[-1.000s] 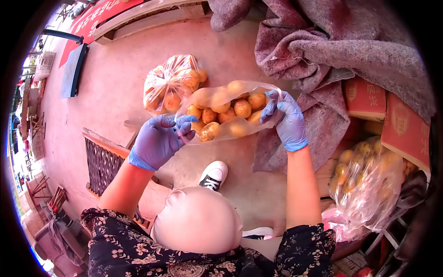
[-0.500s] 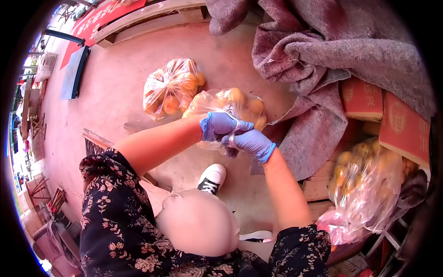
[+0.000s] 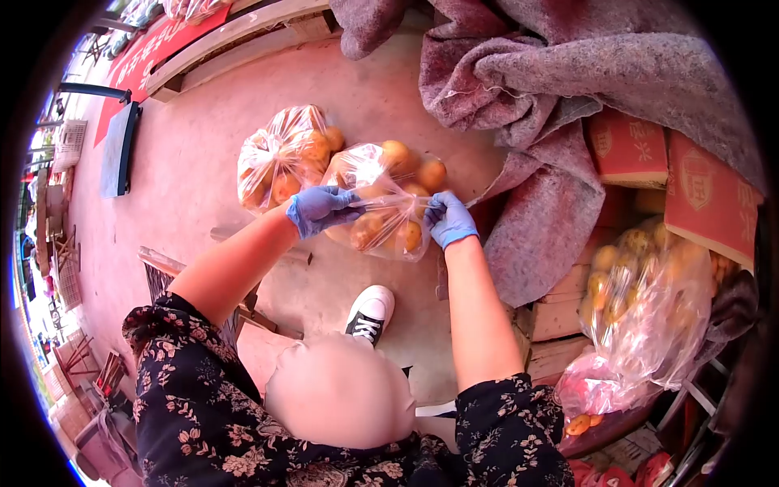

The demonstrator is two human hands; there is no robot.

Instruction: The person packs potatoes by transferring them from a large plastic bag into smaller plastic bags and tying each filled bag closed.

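A clear plastic bag of round yellow-orange fruit (image 3: 388, 230) sits on the floor in front of me, its top gathered in the middle. My left hand (image 3: 323, 211), in a blue glove, is closed on the plastic at the bag's left side. On the right, my right hand (image 3: 450, 219), also gloved in blue, pinches another part of the plastic. The film is stretched tight between both hands. Touching this bag at the back left is a second clear bag of similar fruit (image 3: 284, 158), gathered at its top.
Grey blanket cloth (image 3: 552, 211) drapes down at the right, over red cardboard boxes (image 3: 629, 150). A large open-looking plastic bag of yellowish fruit (image 3: 649, 300) stands at far right. A wooden pallet (image 3: 243, 49) lies at the back, and a flat platform scale (image 3: 122, 150) at left.
My hands were together over the top of the bag; now they have moved apart, left and right, pulling the plastic between them. The view has shifted slightly.
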